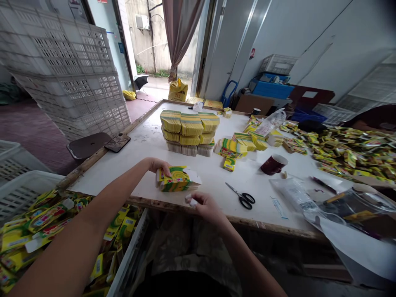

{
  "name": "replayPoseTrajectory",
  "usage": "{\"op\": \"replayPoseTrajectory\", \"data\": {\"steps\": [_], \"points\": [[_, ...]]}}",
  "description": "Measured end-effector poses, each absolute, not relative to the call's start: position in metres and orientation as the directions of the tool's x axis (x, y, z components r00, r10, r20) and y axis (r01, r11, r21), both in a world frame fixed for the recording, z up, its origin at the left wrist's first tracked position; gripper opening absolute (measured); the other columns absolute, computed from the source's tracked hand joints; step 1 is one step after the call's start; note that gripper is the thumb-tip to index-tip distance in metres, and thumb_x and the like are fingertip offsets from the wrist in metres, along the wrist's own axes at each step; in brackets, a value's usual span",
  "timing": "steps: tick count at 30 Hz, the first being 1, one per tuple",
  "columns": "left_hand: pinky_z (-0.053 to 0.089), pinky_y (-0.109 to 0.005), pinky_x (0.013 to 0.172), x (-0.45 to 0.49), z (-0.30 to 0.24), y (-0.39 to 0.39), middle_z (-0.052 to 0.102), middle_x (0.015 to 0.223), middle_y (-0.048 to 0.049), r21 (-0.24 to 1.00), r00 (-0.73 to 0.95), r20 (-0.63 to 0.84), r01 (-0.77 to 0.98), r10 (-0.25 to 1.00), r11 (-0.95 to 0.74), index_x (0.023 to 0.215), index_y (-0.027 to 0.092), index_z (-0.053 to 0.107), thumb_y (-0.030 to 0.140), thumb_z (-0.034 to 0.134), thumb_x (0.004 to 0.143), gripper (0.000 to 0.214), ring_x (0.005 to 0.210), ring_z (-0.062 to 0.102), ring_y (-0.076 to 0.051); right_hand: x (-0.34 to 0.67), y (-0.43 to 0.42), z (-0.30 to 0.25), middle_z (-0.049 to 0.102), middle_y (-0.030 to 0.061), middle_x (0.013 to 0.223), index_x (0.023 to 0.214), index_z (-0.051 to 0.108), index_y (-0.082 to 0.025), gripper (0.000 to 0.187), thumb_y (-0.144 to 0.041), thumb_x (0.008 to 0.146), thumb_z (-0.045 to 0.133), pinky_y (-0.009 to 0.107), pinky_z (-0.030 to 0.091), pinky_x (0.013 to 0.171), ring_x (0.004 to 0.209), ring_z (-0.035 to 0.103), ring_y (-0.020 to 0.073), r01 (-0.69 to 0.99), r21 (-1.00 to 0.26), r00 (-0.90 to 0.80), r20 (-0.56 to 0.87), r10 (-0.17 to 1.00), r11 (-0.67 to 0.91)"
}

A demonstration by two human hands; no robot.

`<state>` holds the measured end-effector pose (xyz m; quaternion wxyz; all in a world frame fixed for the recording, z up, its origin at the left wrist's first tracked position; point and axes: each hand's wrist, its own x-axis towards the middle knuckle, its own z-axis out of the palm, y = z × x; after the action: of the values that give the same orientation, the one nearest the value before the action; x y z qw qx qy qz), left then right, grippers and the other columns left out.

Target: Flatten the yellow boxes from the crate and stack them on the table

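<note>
My left hand [157, 166] grips a yellow and green carton [177, 179] that rests on the white table [213, 177] near its front edge. One white flap of the carton stands open on the right. My right hand [206, 206] hovers just in front of the carton, fingers curled and pinching a small white piece [192, 201]. Black scissors [243, 197] lie to the right of that hand.
Stacks of flat cartons [189, 131] stand mid-table, smaller stacks [239, 145] and a dark red mug [273, 164] further right. Loose packets [346, 152] cover the far right, plastic bags [309, 202] nearer. A white crate [18, 194] of folded cartons sits at my left. A phone [117, 142] lies on a stool.
</note>
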<state>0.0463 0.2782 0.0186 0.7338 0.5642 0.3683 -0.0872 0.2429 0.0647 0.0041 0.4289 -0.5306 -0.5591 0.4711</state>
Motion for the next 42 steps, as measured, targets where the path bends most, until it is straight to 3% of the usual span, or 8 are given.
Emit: {"op": "replayPoseTrajectory", "data": {"steps": [7,12,15,20,23,28,33,42], "points": [[0.057,-0.035,0.068,0.043,0.039,0.287,0.073,0.085,-0.0042,0.780,0.607,-0.623,0.530,0.493,0.333,0.092,0.013,0.067,0.028,0.067,0.081,0.019,0.073,0.069,-0.016,0.254,0.103,0.030,0.067,0.0040,0.088,0.092,0.066,-0.022,0.018,-0.021,0.075,0.061,0.033,0.046,0.074,0.077,0.058,0.0200,0.448,-0.872,0.075,0.255,0.964,0.196],[0.056,-0.038,0.068,0.036,0.048,0.274,0.073,0.078,-0.0026,0.855,0.550,-0.489,0.455,0.677,0.248,0.081,0.021,0.070,0.014,0.086,0.037,0.048,0.075,0.069,-0.025,0.237,0.131,0.036,0.066,0.0043,0.087,0.090,0.066,-0.023,0.027,-0.007,0.067,0.064,0.034,0.043,0.080,0.083,0.057,0.0219,0.556,-0.790,-0.024,0.296,0.955,0.259],[0.052,-0.041,0.079,0.031,0.047,0.254,0.074,0.089,-0.0062,0.929,0.434,-0.288,0.343,0.853,0.139,0.082,0.021,0.069,0.017,0.087,0.029,0.056,0.091,0.067,-0.031,0.234,0.137,0.036,0.064,0.0037,0.082,0.083,0.065,-0.022,0.028,-0.001,0.065,0.062,0.033,0.042,0.079,0.079,0.057,0.0214,0.597,-0.762,-0.054,0.273,0.961,0.250],[0.040,-0.038,0.100,0.024,0.033,0.191,0.059,0.122,-0.0098,0.977,-0.019,0.158,0.150,0.987,-0.154,0.111,0.020,0.059,0.041,0.072,0.067,0.050,0.116,0.054,-0.024,0.240,0.147,0.036,0.057,-0.0027,0.066,0.085,0.061,-0.021,0.036,0.000,0.057,0.068,0.031,0.041,0.070,0.068,0.053,0.0183,0.599,-0.773,-0.043,0.230,0.972,0.209],[0.042,-0.032,0.096,0.023,0.022,0.136,0.059,0.114,-0.0062,0.964,-0.225,0.265,0.070,0.938,-0.256,0.121,0.023,0.050,0.040,0.061,0.081,0.044,0.109,0.056,-0.018,0.242,0.150,0.042,0.052,-0.0080,0.060,0.088,0.056,-0.022,0.043,-0.003,0.053,0.072,0.028,0.041,0.065,0.060,0.051,0.0149,0.556,-0.808,-0.027,0.217,0.976,0.195],[0.051,-0.022,0.074,0.039,0.007,0.061,0.063,0.094,-0.0013,0.892,-0.287,0.127,-0.385,0.949,-0.236,0.107,0.023,0.063,0.039,0.070,0.077,0.035,0.084,0.061,-0.013,0.227,0.118,0.058,0.051,-0.0079,0.070,0.102,0.046,-0.024,0.043,-0.010,0.065,0.064,0.025,0.044,0.062,0.062,0.052,0.0125,0.413,-0.874,-0.041,0.261,0.964,0.254],[0.053,-0.035,0.084,0.060,0.006,0.036,0.069,0.101,-0.0056,0.762,-0.155,-0.032,-0.643,0.987,-0.076,0.105,0.025,0.066,0.059,0.066,0.072,0.047,0.101,0.063,-0.024,0.186,0.054,0.032,0.057,-0.0040,0.080,0.105,0.048,-0.025,0.043,-0.009,0.068,0.063,0.023,0.046,0.058,0.065,0.055,0.0119,-0.028,-0.988,-0.261,0.157,0.952,0.155],[0.045,-0.036,0.099,0.053,-0.015,0.031,0.071,0.097,-0.0080,0.952,-0.286,0.002,-0.291,0.958,-0.089,0.097,0.023,0.068,0.073,0.054,0.071,0.058,0.115,0.057,-0.029,0.159,0.015,0.003,0.053,-0.0060,0.069,0.095,0.050,-0.025,0.033,-0.007,0.069,0.062,0.023,0.043,0.056,0.059,0.051,0.0120,0.100,-0.987,-0.029,0.123,0.992,0.125]]}}
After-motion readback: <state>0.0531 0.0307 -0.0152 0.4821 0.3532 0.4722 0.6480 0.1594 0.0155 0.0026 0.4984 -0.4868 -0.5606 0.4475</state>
